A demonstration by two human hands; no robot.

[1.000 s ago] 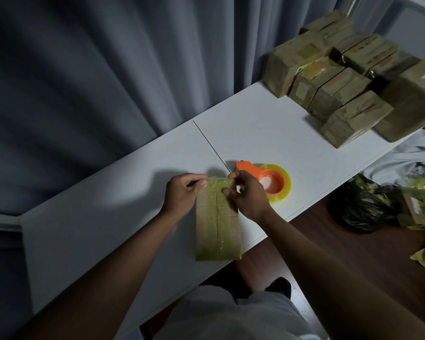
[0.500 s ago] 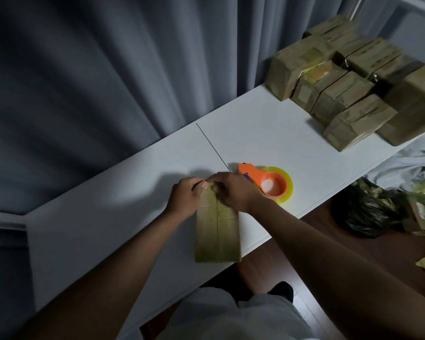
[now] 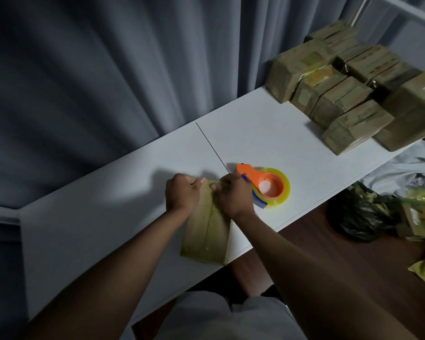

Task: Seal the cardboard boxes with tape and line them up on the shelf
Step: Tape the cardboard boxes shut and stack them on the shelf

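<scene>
Both your hands have closed in on the box's far end since 1 s ago; R hand, then off to the right edge, now sits over the centre seam.

Item 1: box [image 3: 207, 231], flat on the shelf [image 3: 255, 128] at its near edge, long axis running near-to-far, tape strip down the middle.
Item 2: L hand [image 3: 182, 195], fingers curled, gripping the box's far-left corner; thumb tip lies along the far edge.
Item 3: R hand [image 3: 233, 195], fingers curled, pressing on the far end at the seam. Can't tell whether it pinches tape or just presses.
Item 4: tape dispenser [image 3: 265, 186], orange w/ yellowish roll, flat on the shelf just right of your R hand; touching or not, can't tell.
Item 5: stacked boxes [image 3: 341, 94], approx. a dozen, packed together at the far-right end, well apart from the work box.
Item 6: curtain [image 3: 108, 82], grey, behind the shelf.
Item 7: black bag [image 3: 356, 217], on the floor, right, below the shelf edge.
</scene>
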